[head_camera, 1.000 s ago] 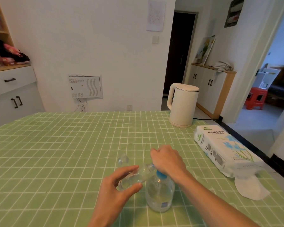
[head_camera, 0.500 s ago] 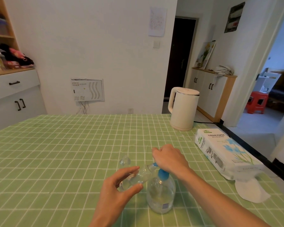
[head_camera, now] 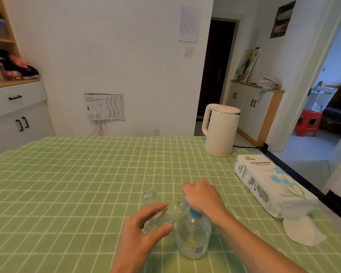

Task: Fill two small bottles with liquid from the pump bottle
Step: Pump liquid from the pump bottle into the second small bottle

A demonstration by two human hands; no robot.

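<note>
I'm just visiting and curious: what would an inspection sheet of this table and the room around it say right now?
Surface: green checked tablecloth, flat.
Job's things: pump bottle upright; small bottle tilted toward its pump; second small bottle on the cloth behind.
Clutter: tissue pack, loose tissue, kettle.
Grips: left hand holds the tilted small bottle; right hand rests on the pump head.
Cables: kettle cord runs off the table edge.
Surroundings: cabinets, open doorway, red stool.

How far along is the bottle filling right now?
Nothing looks finished yet. In hand: the left hand tilts a small bottle to the pump bottle, with the right hand on the pump. Left: the second small bottle, standing behind on the table.
</note>
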